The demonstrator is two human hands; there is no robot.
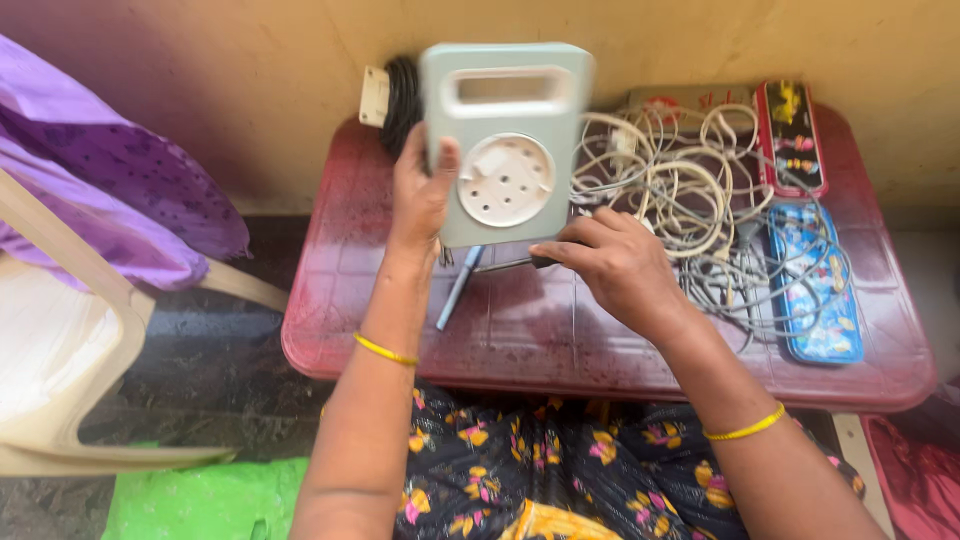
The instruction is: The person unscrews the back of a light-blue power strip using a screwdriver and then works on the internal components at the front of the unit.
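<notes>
- Left hand [420, 195] grips the pale green plastic extension box with round socket [505, 140] upright at upper centre, face toward the camera.
- Right hand [620, 265] pinches a dark tool handle [548, 260] at the box's lower edge, above the maroon plastic table [380, 320].

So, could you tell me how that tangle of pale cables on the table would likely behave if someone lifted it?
The tangle of pale cables looks floppy: its loops sag and cross loosely. It would probably come up as one clump, since the strands interlock. Trailing ends might drag the blue case, which some cables overlie.
</notes>
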